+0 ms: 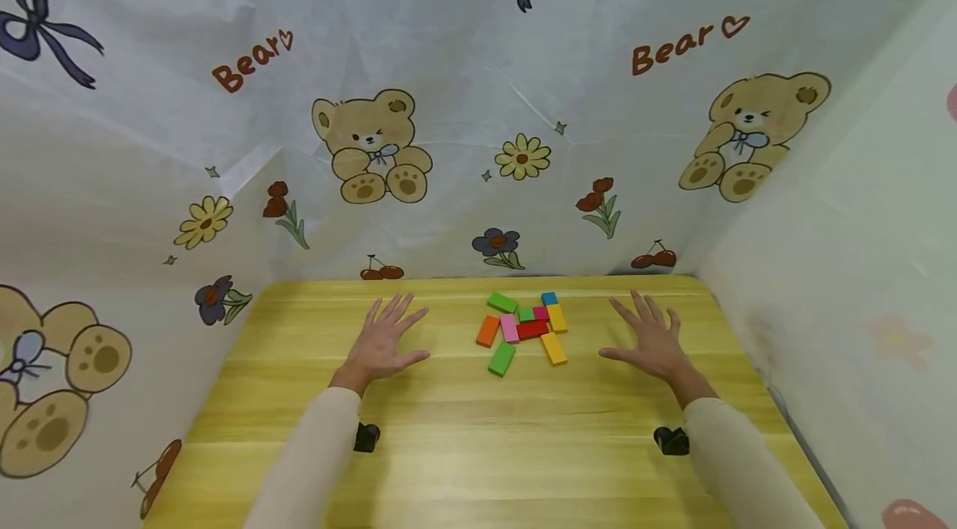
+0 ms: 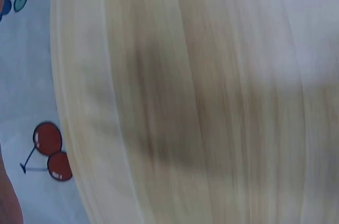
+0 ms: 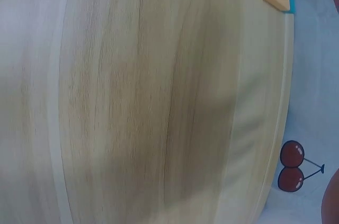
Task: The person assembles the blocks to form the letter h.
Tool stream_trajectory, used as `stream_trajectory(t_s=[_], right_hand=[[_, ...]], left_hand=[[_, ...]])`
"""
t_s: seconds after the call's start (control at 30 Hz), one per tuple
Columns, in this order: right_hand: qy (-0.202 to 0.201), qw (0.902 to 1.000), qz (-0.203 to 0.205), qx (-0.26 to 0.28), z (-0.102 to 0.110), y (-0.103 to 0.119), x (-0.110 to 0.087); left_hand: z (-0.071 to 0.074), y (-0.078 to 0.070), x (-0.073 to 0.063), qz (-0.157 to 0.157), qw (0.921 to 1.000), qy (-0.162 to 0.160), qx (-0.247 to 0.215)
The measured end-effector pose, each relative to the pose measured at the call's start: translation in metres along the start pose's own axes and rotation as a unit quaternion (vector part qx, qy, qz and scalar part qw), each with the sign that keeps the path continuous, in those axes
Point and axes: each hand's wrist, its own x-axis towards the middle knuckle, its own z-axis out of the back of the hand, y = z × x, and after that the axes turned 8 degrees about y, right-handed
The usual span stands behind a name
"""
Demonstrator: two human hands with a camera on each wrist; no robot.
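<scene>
Several coloured rectangular blocks lie in a loose cluster on the wooden table, between my two hands in the head view. A red block [image 1: 532, 330] sits near the middle, beside a pink block [image 1: 509, 328]. Leftmost is an orange block [image 1: 488, 330], and a green block [image 1: 502, 359] is nearest to me. On the right side are a yellow block [image 1: 554, 348] and a blue block [image 1: 549, 298]. My left hand [image 1: 381, 344] is left of the cluster with fingers spread, holding nothing. To the right, my right hand [image 1: 652, 344] also has spread fingers and holds nothing.
The wooden table [image 1: 478, 446] ends at a back edge against a bear-patterned cloth [image 1: 449, 56]. A pale wall [image 1: 860, 263] borders its right side. Black devices [image 1: 366, 438] show beside both wrists.
</scene>
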Motion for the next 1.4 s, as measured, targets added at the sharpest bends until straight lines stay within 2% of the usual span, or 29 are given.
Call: stream_trajectory(t_s=[0.17,0.27,0.37,0.5,0.67,0.83,0.93,1.13,1.23,1.4], right_hand=[[-0.001,0.9997,0.022,0.014,-0.005,0.010,0.002],[0.002,0.9993,0.031,0.021,-0.007,0.014,0.005],[0.016,0.9984,0.036,0.041,-0.010,0.017,0.008],[0.037,0.9959,0.041,0.072,-0.013,0.022,0.012],[0.046,0.9944,0.050,0.082,-0.018,0.026,0.017],[0.064,0.9931,0.049,0.086,-0.027,0.028,0.022],[0.079,0.9912,0.044,0.096,-0.031,0.030,0.025],[0.099,0.9889,0.062,0.093,-0.036,0.034,0.032],[0.109,0.9879,0.059,0.094,-0.038,0.037,0.035],[0.122,0.9844,0.068,0.107,-0.045,0.042,0.042]], left_hand=[[-0.013,-0.018,0.014,-0.026,0.9991,0.019,-0.026],[-0.020,-0.027,0.023,-0.040,0.9985,0.030,-0.024],[-0.025,-0.035,0.033,-0.053,0.9971,0.055,-0.009],[-0.028,-0.047,0.046,-0.080,0.9925,0.093,0.007],[-0.032,-0.062,0.059,-0.108,0.9864,0.124,0.002],[-0.037,-0.076,0.068,-0.118,0.9799,0.161,-0.006],[-0.040,-0.084,0.072,-0.126,0.9774,0.169,0.015],[-0.049,-0.095,0.076,-0.121,0.9745,0.172,0.077],[-0.055,-0.099,0.078,-0.105,0.9754,0.180,0.073],[-0.064,-0.103,0.079,-0.073,0.9797,0.182,0.041]])
